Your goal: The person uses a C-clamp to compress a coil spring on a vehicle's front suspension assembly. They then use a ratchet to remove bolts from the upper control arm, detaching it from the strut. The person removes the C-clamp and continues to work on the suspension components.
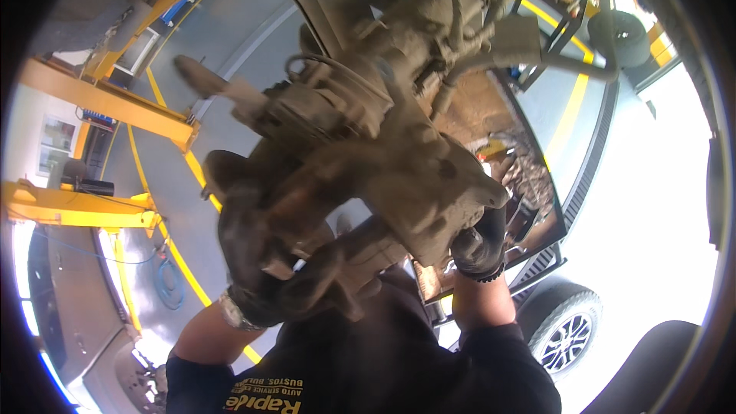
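Hands, left (253, 261) and right (479, 249), grip a grimy wheel hub assembly (368, 176) blocking the yellow lift arm (115, 103).

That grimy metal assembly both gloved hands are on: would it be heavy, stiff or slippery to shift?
The metal assembly looks like thick cast metal, so probably heavy and rigid. Its dull coating of dirt may make it greasy, though the gloved left hand and right hand should help grip. Attached hoses would likely limit how far it moves.

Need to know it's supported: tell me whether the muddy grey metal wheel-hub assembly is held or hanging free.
Held. Both gloved hands, left and right, grip the muddy grey metal wheel-hub assembly from underneath.
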Action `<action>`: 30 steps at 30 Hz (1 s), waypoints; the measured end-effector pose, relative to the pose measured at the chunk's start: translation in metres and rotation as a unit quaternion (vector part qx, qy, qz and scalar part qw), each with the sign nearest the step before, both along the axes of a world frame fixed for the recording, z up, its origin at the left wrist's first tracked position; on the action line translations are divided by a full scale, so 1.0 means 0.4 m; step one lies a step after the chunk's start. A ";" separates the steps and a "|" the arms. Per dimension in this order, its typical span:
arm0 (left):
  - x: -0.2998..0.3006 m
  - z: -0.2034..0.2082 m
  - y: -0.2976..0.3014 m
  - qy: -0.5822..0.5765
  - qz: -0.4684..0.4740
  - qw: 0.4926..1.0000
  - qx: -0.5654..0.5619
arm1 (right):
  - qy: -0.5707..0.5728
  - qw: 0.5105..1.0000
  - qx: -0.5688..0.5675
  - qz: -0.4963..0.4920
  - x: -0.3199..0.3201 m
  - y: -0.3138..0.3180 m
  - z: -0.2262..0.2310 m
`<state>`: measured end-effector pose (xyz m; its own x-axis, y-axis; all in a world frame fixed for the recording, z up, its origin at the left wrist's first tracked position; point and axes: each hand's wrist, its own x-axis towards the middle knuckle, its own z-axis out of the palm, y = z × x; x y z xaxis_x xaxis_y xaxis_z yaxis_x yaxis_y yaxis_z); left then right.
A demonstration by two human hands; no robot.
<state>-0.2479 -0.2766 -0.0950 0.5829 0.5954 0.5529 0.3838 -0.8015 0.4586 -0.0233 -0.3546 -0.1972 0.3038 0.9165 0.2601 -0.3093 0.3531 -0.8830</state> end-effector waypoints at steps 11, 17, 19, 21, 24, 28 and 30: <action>0.006 0.204 0.021 -0.139 -0.167 0.965 0.147 | 0.197 0.977 0.049 -0.071 0.014 -0.105 0.268; 0.090 0.390 0.239 -0.017 -0.334 0.940 0.073 | -0.335 0.845 0.107 -0.402 -0.090 -0.058 0.385; 0.109 0.384 0.346 -0.047 -0.417 0.907 0.016 | -0.334 0.862 0.070 -0.375 -0.068 0.003 0.489; 0.128 0.332 0.419 -0.147 -0.471 0.848 -0.192 | -0.498 0.806 -0.055 -0.316 -0.030 0.045 0.590; 0.158 0.306 0.496 -0.116 -0.475 0.737 -0.467 | -0.680 0.675 -0.185 -0.217 0.000 0.118 0.682; 0.175 0.284 0.566 0.011 -0.507 0.628 -0.591 | -0.475 0.774 -0.348 -0.230 -0.024 0.215 0.755; 0.188 0.268 0.552 0.023 -0.491 0.631 -0.600 | -0.786 0.537 -0.195 -0.237 0.024 0.226 0.729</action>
